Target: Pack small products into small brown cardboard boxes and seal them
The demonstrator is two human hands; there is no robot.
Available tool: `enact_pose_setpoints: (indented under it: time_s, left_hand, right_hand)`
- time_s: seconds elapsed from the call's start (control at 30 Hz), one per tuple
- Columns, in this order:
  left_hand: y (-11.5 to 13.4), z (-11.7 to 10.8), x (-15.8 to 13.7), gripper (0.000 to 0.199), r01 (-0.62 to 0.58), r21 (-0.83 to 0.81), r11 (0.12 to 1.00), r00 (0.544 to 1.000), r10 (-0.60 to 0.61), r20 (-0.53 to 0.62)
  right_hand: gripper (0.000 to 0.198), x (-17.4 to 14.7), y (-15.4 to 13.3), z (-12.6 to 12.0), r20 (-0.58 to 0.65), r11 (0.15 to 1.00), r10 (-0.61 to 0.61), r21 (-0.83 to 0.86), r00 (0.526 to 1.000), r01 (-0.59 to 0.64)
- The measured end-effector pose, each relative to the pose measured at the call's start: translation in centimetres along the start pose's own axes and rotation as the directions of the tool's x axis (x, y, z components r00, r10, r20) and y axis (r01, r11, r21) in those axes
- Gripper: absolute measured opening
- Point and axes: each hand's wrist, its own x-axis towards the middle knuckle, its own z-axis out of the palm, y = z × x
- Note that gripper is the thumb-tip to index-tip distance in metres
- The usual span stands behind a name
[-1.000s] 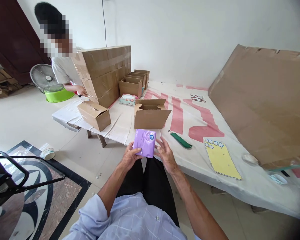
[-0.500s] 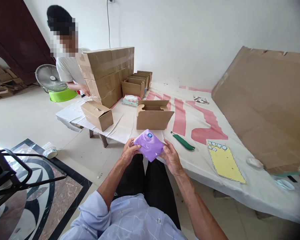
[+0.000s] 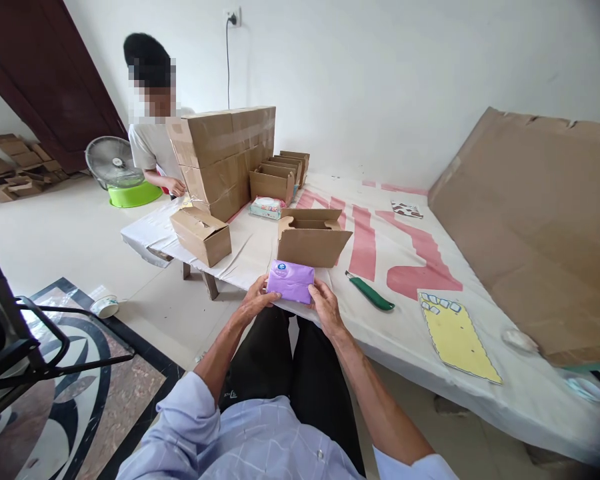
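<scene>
A purple tissue pack [image 3: 291, 283] is held between my two hands above my lap, at the table's near edge. My left hand [image 3: 256, 298] grips its left end, thumb on the front face. On the right end, my right hand [image 3: 326, 305] closes with its thumb near the lower corner. Just behind the pack stands an open cardboard box [image 3: 314, 248], its flaps raised. A green box cutter [image 3: 371, 293] lies on the cloth to the right of my right hand.
A closed carton [image 3: 201, 235] and a wet-wipes pack [image 3: 267, 207] lie to the left. Behind them rise stacked cartons [image 3: 217, 180] and several open boxes [image 3: 273, 184], with a person [image 3: 153, 150] beside. A yellow card [image 3: 457, 337] and large cardboard sheet [image 3: 530, 233] are at right.
The tissue pack has turned from a slanted position to nearly level, its near face now towards me. Both hands have turned with it and keep hold. The view has shifted slightly.
</scene>
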Motion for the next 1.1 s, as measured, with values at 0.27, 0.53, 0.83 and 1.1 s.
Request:
enact_pose_setpoints:
  time_s: [0.27, 0.53, 0.83, 1.1]
  left_hand:
    - [2.7, 0.6, -0.5, 0.08, -0.294, -0.043, 0.955, 0.949, 0.297, 0.107]
    - [6.4, 1.7, -0.2, 0.081, -0.508, -0.168, 0.845, 0.84, 0.529, 0.119]
    - [2.9, 1.0, 2.8, 0.077, -0.318, -0.07, 0.946, 0.939, 0.324, 0.114]
    - [0.5, 0.7, 4.7, 0.076, -0.202, -0.084, 0.976, 0.974, 0.209, 0.089]
  right_hand:
    - [0.07, -0.5, -2.6, 0.2, 0.039, 0.926, -0.349, -0.138, 0.936, 0.351]
    - [0.061, -0.8, -7.6, 0.4, 0.068, 0.745, -0.63, -0.228, 0.773, 0.627]
    - [0.07, 3.2, -2.8, 0.8, 0.121, 0.838, -0.489, -0.209, 0.864, 0.503]
    - [0.078, 5.3, -0.7, 1.1, 0.109, 0.852, -0.47, -0.205, 0.876, 0.482]
